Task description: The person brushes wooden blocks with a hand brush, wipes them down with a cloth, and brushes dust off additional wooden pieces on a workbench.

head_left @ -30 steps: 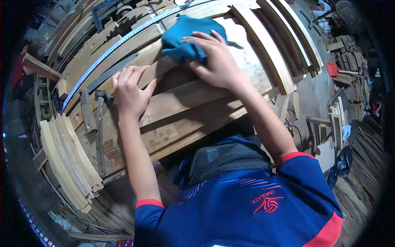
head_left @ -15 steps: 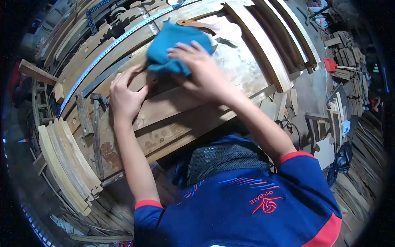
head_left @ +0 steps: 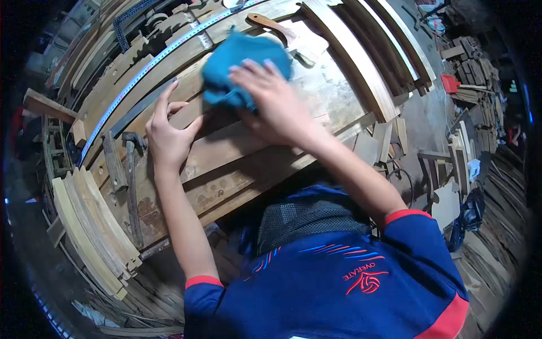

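A bunched teal cloth [head_left: 245,53] lies over the far end of a wooden board [head_left: 226,141] on the workbench. My right hand [head_left: 271,99] presses on the cloth, its fingers over the near side. Beside the cloth, my left hand [head_left: 169,135] has its fingers spread, with the index finger raised and the thumb towards the board. Whether its thumb touches the board is hard to see. Just beyond the cloth is a wooden-handled brush [head_left: 271,25]. A hammer [head_left: 132,152] lies left of my left hand, next to a short wooden block [head_left: 114,161].
A measuring tape [head_left: 149,68] runs along the bench's far side. Curved wooden pieces [head_left: 93,209] are stacked at the left end, and long shaped rails [head_left: 350,56] lie at the right. A red dustpan [head_left: 450,83] and piled wood scraps [head_left: 474,65] are on the floor.
My left hand's index finger has lifted and its fingers have spread. The right hand and cloth stay in nearly the same place, with the cloth's folds slightly shifted.
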